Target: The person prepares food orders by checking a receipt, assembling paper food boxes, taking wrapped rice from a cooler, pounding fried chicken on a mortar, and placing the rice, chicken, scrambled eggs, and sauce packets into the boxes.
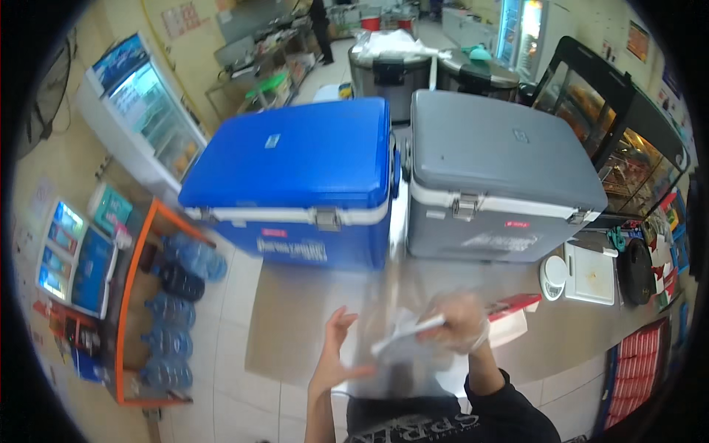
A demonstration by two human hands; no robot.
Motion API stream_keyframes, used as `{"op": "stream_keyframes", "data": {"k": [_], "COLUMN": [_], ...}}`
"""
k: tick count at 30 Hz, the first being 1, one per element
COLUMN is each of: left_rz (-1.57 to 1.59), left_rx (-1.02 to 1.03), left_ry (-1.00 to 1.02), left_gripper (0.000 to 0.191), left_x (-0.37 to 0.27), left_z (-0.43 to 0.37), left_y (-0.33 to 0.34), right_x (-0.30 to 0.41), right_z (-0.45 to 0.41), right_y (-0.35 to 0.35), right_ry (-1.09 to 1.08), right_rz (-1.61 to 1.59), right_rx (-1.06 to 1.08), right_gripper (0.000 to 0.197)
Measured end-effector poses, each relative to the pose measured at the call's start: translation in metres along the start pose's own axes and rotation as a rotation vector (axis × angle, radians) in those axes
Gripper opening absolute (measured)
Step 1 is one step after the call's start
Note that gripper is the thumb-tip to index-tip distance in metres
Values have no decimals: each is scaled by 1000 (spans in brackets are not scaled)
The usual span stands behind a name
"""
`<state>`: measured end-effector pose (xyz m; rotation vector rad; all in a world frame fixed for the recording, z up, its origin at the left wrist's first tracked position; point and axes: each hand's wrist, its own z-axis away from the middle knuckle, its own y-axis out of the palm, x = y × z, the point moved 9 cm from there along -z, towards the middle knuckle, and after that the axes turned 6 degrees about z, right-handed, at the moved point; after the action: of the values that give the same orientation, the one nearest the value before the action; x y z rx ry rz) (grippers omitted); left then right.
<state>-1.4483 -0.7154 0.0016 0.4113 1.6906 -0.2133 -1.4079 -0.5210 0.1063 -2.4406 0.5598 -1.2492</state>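
My right hand (458, 320), in a thin clear plastic glove, is shut on a crumpled white sheet (400, 335). Motion blurs both, so whether the sheet is paper, cloth or plastic is unclear. Just to the left, my bare left hand (335, 357) holds nothing, its thumb and fingers spread apart. A red and white box (512, 325) rests on the metal counter (321, 293) beside my right wrist. Across the counter stand a blue cooler box (299, 160) and a grey cooler box (498, 149), side by side, lids down.
To the right are a white kitchen scale (553, 272), a white cutting board (591, 277) and a glass food display case (631, 166). Large steel barrels (390, 83) stand behind the coolers. Water jugs (169, 340) fill an orange-edged shelf at left. A person (319, 27) stands far back.
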Motion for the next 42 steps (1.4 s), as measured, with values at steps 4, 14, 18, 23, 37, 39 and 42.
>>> {"op": "stream_keyframes", "data": {"k": [4, 14, 18, 23, 37, 39, 42], "left_rz": [-159, 110, -720, -1281, -1199, -1231, -1323], "left_rx": [567, -31, -470, 62, -258, -253, -263], "left_ry": [-102, -5, 486, 1072, 1290, 1242, 1119], "left_gripper": [78, 69, 62, 44, 30, 29, 30], "left_x": [-55, -90, -210, -273, -312, -305, -305], "left_z": [-40, -136, -193, -280, -380, -382, -396], "left_y": [55, -197, -254, -160, -177, -176, -175], "right_x": [-1, -3, -4, 56, -268, -284, -276], "right_z": [-26, -178, -200, -278, -383, -383, -387], "right_y": [47, 46, 63, 23, 368, 396, 426], "right_ry": [-17, -205, -423, -512, -93, -83, -113], "right_rz": [56, 865, 1157, 1512, 995, 988, 959], "right_rx": [25, -100, 5, -68, 1157, 1190, 1228], "right_gripper": [13, 40, 36, 28, 29, 29, 28]}}
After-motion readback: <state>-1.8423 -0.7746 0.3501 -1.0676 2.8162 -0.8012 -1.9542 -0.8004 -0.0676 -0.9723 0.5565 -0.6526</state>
